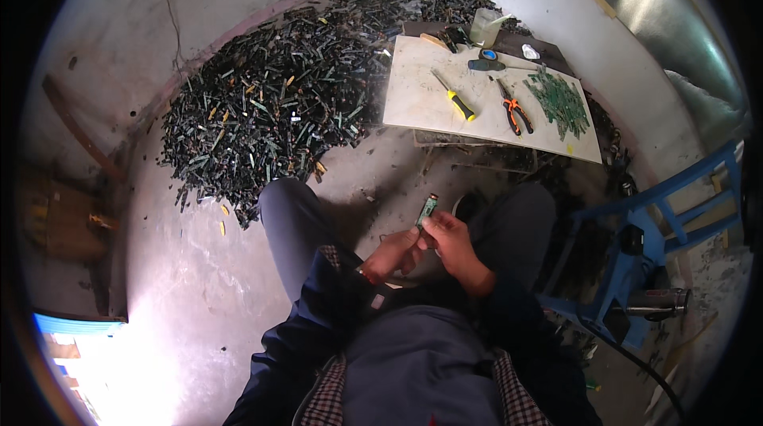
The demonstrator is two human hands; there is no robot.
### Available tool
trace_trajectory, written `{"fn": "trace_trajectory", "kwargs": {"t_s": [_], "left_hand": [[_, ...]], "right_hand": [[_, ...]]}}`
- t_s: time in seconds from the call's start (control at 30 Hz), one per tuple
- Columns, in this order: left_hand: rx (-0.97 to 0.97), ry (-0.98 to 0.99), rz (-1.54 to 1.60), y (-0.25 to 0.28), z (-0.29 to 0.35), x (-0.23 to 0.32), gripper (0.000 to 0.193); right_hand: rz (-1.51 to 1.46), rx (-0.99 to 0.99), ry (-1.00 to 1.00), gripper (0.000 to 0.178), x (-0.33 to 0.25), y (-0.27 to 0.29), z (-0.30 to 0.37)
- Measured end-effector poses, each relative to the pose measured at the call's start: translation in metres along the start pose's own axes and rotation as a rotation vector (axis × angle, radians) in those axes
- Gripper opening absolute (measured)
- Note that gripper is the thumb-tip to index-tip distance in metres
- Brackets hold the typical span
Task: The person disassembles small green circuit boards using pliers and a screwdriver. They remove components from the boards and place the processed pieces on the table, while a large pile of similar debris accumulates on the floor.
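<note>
Between my hands, just above my lap, is a narrow green circuit board [427, 208] with a copper-coloured upper end. It points up and slightly to the right. My right hand [456, 246] pinches it, the thumb lying along its face. My left hand [391, 256] is closed at the board's lower end, where the fingers of both hands meet and cover it. Whether anything else is in the fingers is hidden.
A big heap of dark board strips [262, 100] covers the floor ahead and left. On a white board-topped table [413, 92] lie a yellow-black screwdriver [455, 97], orange-handled pliers [515, 108], blue tape [488, 55] and green boards [560, 104]. A blue chair [652, 235] stands at right.
</note>
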State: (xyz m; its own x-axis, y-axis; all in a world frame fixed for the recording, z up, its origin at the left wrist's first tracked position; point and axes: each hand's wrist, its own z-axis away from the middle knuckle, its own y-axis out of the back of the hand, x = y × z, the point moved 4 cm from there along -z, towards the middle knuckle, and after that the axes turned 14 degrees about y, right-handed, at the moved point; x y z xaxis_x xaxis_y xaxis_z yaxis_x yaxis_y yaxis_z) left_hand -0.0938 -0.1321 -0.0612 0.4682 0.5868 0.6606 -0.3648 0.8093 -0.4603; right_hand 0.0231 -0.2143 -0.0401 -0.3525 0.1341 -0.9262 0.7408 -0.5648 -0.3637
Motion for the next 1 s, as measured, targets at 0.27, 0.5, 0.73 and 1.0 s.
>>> {"fn": "trace_trajectory", "kwargs": {"t_s": [0.27, 0.5, 0.73, 1.0], "left_hand": [[-0.120, 0.058, 0.030, -0.019, 0.005, 0.022, 0.054], [0.033, -0.013, -0.114, 0.011, -0.017, 0.061, 0.043], [0.273, 0.050, 0.002, 0.082, -0.066, 0.096, 0.038], [0.302, 0.010, -0.691, 0.043, -0.095, 0.079, 0.043]], "right_hand": [[0.242, 0.051, 0.159, 0.022, -0.064, 0.004, -0.022], [0.591, 0.046, 0.377, 0.025, -0.214, 0.040, -0.128], [0.897, 0.027, 0.398, 0.027, -0.268, 0.059, -0.266], [0.899, 0.177, 0.366, 0.025, -0.212, 0.106, -0.410]]}}
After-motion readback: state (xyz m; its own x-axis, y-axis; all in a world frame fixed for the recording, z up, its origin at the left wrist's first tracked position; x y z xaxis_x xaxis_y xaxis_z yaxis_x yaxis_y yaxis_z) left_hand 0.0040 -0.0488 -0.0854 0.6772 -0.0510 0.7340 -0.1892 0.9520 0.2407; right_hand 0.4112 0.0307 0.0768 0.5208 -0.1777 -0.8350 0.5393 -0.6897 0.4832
